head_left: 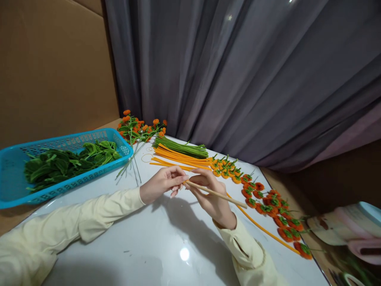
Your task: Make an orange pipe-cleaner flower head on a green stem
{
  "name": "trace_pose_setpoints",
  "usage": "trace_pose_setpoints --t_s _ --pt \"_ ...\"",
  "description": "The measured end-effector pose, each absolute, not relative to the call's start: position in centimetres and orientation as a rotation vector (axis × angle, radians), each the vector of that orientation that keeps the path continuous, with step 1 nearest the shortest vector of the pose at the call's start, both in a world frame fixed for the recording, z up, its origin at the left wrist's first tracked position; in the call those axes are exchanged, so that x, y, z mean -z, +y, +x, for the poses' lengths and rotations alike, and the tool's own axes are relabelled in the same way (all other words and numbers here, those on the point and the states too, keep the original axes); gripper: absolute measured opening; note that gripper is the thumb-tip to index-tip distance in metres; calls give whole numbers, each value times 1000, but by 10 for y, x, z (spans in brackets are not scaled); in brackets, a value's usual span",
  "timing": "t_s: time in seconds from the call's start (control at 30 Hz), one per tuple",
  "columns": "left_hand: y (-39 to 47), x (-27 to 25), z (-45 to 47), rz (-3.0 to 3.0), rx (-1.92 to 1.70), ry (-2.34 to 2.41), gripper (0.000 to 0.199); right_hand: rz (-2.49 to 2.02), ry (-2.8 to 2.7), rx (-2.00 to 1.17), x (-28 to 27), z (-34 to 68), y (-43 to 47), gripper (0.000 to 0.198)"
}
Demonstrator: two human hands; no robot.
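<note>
My left hand (166, 180) pinches the tip of a thin wooden stick (218, 194) between thumb and fingers. A bit of orange shows at that tip. My right hand (212, 196) is closed around the same end, and the stick slants across it, its free end pointing right. From behind my right hand an orange pipe cleaner (262, 227) trails down to the right over the white table (143, 238). Its other end is hidden by my fingers. Beyond my hands lie loose orange pipe cleaners (181, 156) and a bundle of green ones (183, 147).
A blue basket (74, 174) of green fuzzy leaves (56, 165) stands at left. Finished orange flowers (139, 127) lie behind it. Rows of yellow-orange blooms (226, 171) and red-orange blooms (270, 204) line the right edge. A pale cup (342, 226) lies tilted in view at far right.
</note>
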State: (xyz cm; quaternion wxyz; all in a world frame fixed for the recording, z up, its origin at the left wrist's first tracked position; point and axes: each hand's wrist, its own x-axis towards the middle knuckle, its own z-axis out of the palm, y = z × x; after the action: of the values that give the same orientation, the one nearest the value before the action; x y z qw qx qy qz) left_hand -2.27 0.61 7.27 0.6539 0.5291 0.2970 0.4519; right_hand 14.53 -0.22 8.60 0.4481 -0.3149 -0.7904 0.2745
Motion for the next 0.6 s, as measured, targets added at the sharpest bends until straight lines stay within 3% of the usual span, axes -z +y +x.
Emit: trace_pose_setpoints --t_s 0.27,0.6 --pt "6 -68 -22 1247 -1061 678 25 -820 -1905 -1012 -91 147 1 31" --pt "17 -83 -33 842 -1277 745 22 -1166 -2289 -973 -82 175 25 16"
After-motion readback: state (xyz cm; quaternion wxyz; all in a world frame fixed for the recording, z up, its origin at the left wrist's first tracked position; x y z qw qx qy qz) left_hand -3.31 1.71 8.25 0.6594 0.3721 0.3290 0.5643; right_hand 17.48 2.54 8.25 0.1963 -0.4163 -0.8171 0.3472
